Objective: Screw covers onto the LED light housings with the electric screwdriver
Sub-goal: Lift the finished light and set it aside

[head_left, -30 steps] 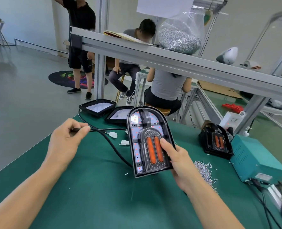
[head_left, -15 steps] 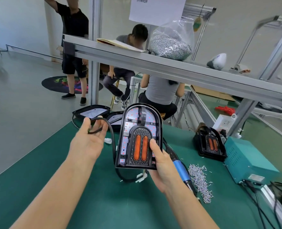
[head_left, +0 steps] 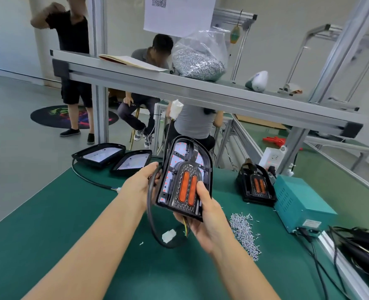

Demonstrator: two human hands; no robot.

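Head view: housing (head_left: 184, 176) lifted off bench, right hand (head_left: 207, 221) clamped on bottom edge, thumb on cover. Left hand (head_left: 141, 185), earlier apart, now grips cable (head_left: 150, 204) against housing's left rim. Screwdriving not begun.

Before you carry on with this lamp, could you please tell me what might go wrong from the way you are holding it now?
1. The black arch-shaped LED housing with two orange lenses is held up off the green bench mat by the right hand alone at its lower edge; it could slip.
2. The black cable, gripped by the left hand, loops below with its white connector dangling; it may snag.
3. The pile of loose silver screws lies close by and could scatter.
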